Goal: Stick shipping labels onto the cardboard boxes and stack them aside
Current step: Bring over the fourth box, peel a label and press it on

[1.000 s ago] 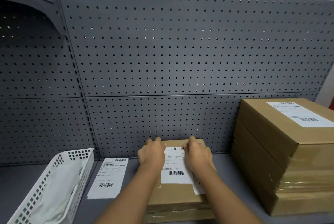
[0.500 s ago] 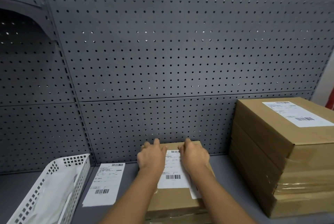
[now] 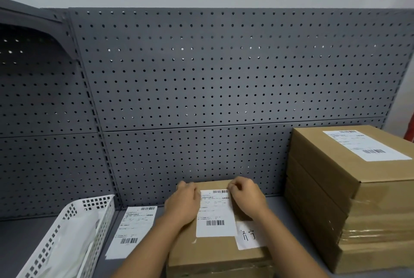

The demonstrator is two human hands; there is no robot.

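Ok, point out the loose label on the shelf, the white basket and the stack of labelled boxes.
loose label (image 3: 132, 231), head view, its printed middle.
white basket (image 3: 98, 204), head view, far end wall.
stack of labelled boxes (image 3: 385, 190), head view, top box's front side.

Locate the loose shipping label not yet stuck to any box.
Head view, lower left: the loose label lies flat on the shelf between the white basket and the centre cardboard box.

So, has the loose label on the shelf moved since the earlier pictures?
No. The loose label still lies flat just right of the white basket, as before.
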